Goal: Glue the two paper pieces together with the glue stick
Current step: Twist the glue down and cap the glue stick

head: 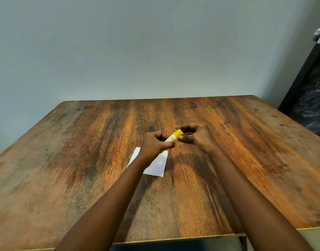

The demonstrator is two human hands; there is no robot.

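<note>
A yellow and white glue stick [174, 136] is held tilted above the middle of the wooden table [83, 160]. My left hand [155, 144] grips its lower body. My right hand [193, 135] pinches its yellow cap end with thumb and fingers. Below my left hand lie two white paper pieces: a larger one [158, 166] flat on the table, and a narrower one [134, 156] to its left, partly hidden by my left forearm. Whether the two papers touch or overlap under the arm I cannot tell.
A plain grey wall stands behind the table's far edge. A dark door [311, 91] with a metal knob [318, 34] is at the right. The table's near edge [173, 239] runs just below my forearms.
</note>
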